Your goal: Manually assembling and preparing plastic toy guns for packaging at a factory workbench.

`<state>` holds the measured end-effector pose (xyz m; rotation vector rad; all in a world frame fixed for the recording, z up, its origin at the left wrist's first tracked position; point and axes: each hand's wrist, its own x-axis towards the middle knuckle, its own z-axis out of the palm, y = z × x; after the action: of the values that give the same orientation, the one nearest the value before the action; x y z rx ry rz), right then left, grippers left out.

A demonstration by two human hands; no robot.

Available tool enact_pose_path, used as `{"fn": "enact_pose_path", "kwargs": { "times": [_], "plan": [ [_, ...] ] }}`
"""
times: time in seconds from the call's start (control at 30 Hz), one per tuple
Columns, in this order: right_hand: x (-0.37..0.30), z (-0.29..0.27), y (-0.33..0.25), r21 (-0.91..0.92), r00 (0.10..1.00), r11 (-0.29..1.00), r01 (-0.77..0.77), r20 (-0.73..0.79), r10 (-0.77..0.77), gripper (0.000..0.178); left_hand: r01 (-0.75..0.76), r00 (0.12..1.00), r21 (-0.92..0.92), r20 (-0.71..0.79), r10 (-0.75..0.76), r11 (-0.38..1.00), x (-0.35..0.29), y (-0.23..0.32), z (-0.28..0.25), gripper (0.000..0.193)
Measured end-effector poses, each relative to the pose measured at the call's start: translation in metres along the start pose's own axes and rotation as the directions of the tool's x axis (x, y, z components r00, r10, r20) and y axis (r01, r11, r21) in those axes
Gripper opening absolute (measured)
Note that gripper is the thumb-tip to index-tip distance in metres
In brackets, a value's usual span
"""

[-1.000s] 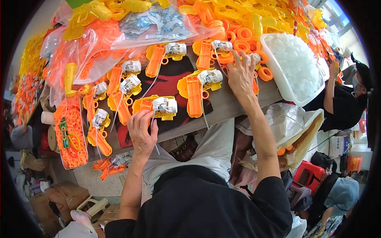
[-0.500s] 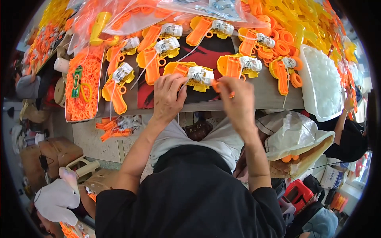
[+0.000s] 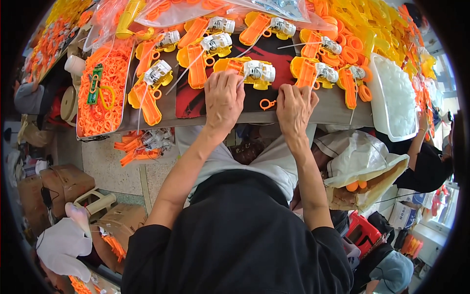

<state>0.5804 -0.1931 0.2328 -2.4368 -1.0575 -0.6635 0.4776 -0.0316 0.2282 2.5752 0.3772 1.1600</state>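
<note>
In front of me lies a yellow and orange toy gun half (image 3: 234,64) with a white mechanism (image 3: 259,71) fitted in it. My left hand (image 3: 223,100) is closed over its near edge, fingers bent and tips mostly hidden. To its right my right hand (image 3: 295,109) is closed low over the table edge. A small orange trigger with a ring (image 3: 267,104) pokes out on the thumb side of that hand, its other end hidden by the fingers. Just beyond the right hand's fingertips is another toy gun half (image 3: 304,71) with its white mechanism.
Several similar gun halves (image 3: 196,63) lie in rows around a black and red mat (image 3: 188,100). A tray of small orange parts (image 3: 120,117) stands left, a white bin of translucent pieces (image 3: 389,125) right. Yellow parts (image 3: 362,24) are heaped behind. A sack (image 3: 350,152) sits below right.
My right hand has drawn back from the mechanism's right end and stopped, no longer blurred. The gun half under my left hand has shifted slightly away from me. The view has moved a little.
</note>
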Motion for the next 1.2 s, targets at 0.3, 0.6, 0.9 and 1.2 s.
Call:
{"fn": "enact_pose_path", "kwargs": {
  "times": [0.3,0.6,0.9,1.2],
  "plan": [
    [-0.014,-0.019,-0.032,0.225,0.993,0.973,0.06,0.088,-0.082,0.024,0.015,1.0,-0.034,0.014,-0.014,0.999,-0.001,-0.002,-0.002,0.019],
    [-0.006,-0.026,-0.024,0.492,0.938,0.844,-0.216,0.345,0.039,0.014,0.034,0.999,-0.044,0.036,-0.032,0.998,-0.003,0.001,-0.01,0.017],
    [-0.01,-0.026,-0.009,0.369,0.998,0.929,0.041,0.036,-0.058,0.02,-0.07,0.99,0.085,0.131,0.059,0.994,0.028,-0.013,-0.027,0.018],
    [-0.014,-0.021,-0.018,0.455,0.992,0.883,0.117,-0.009,-0.127,0.031,-0.031,0.991,-0.027,0.133,0.034,0.999,0.016,-0.016,-0.009,0.017]
  ]
}}
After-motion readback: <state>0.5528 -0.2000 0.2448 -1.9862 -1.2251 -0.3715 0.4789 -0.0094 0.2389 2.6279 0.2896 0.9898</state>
